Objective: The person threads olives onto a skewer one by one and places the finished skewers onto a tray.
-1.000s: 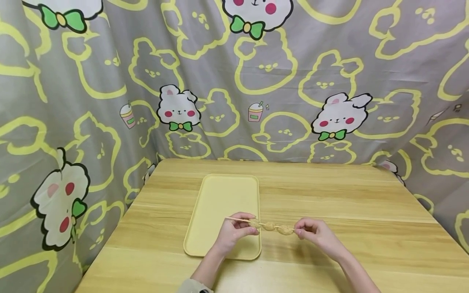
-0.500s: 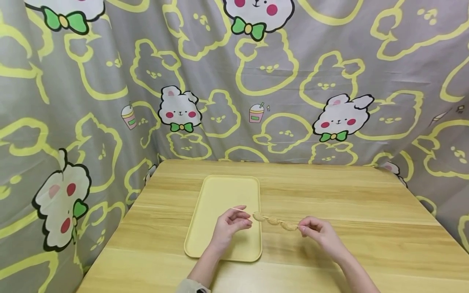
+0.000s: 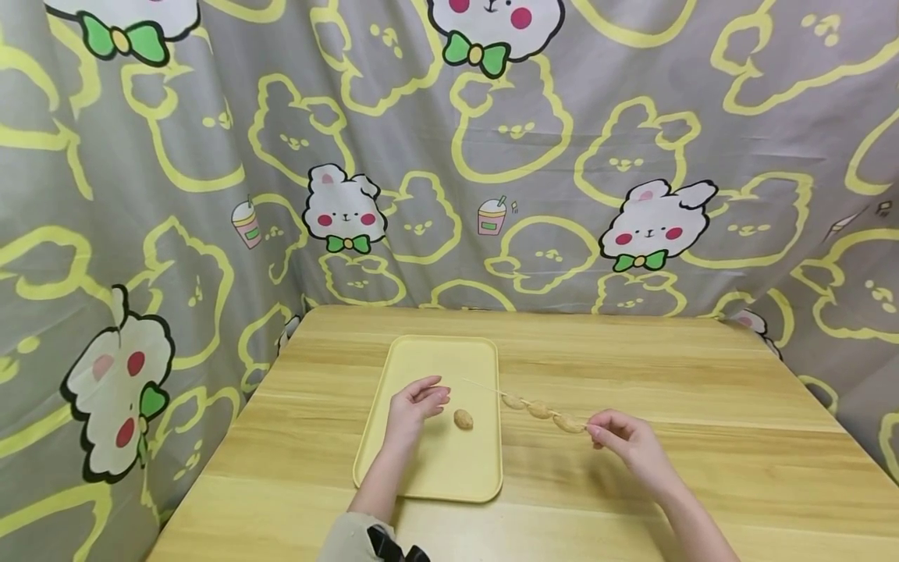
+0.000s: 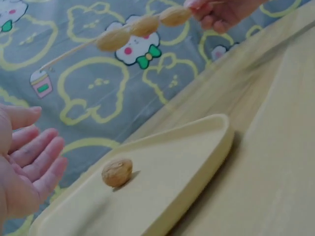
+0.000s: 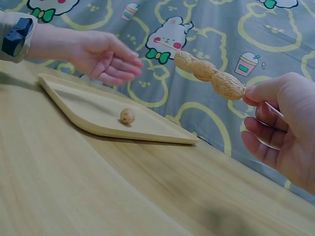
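Note:
My right hand (image 3: 632, 445) pinches one end of a thin wooden skewer (image 3: 480, 385) that carries three light-brown, wrinkled balls (image 5: 203, 71); their exact kind I cannot tell. The skewer is held in the air, its bare tip over the tray's right side. A similar loose ball (image 3: 463, 419) lies on the pale yellow tray (image 3: 445, 363). Just left of this ball, above the tray, my left hand (image 3: 416, 404) holds nothing. In the left wrist view, the left-hand fingers (image 4: 37, 157) are loosely bent and apart from both ball and skewer.
The tray rests on a wooden table (image 3: 653, 367), left of the middle. A grey patterned curtain (image 3: 421, 140) hangs behind and to the sides of the table. A dark band (image 5: 18, 37) is worn on the left wrist.
The left hand has let go and drawn away left, and one ball now lies on the tray. The right hand has moved the skewer rightward, baring more of its tip.

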A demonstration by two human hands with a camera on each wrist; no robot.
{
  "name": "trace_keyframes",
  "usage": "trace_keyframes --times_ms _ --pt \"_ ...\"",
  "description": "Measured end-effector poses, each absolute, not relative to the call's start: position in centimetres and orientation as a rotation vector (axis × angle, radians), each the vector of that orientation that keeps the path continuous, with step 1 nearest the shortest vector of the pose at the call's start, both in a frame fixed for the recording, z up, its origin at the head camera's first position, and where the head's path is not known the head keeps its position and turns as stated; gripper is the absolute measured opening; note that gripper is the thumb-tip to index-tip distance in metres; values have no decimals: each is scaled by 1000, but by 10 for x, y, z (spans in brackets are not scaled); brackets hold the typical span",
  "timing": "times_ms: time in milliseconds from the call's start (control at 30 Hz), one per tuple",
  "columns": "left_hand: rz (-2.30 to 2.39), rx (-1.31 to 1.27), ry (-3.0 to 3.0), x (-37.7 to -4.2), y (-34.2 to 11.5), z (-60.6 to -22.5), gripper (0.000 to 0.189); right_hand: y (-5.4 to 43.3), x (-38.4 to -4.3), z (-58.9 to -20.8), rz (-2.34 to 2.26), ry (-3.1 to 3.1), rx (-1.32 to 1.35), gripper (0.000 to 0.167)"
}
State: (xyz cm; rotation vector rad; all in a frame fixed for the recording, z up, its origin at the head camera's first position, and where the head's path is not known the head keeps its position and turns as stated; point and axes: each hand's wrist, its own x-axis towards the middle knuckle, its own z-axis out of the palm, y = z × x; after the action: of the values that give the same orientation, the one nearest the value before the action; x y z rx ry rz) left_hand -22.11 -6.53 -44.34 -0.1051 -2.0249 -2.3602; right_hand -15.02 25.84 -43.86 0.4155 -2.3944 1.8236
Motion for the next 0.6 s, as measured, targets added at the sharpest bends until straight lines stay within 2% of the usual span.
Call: trace_keyframes --times_ms 267,600 --pt "-2254 -194 -2292 -233 -68 -460 41 265 -150 -437 1778 -2415 342 18" --pt "-2097 -304 -2495 -232 -62 -470 44 267 -148 -437 1778 -2425 337 15"
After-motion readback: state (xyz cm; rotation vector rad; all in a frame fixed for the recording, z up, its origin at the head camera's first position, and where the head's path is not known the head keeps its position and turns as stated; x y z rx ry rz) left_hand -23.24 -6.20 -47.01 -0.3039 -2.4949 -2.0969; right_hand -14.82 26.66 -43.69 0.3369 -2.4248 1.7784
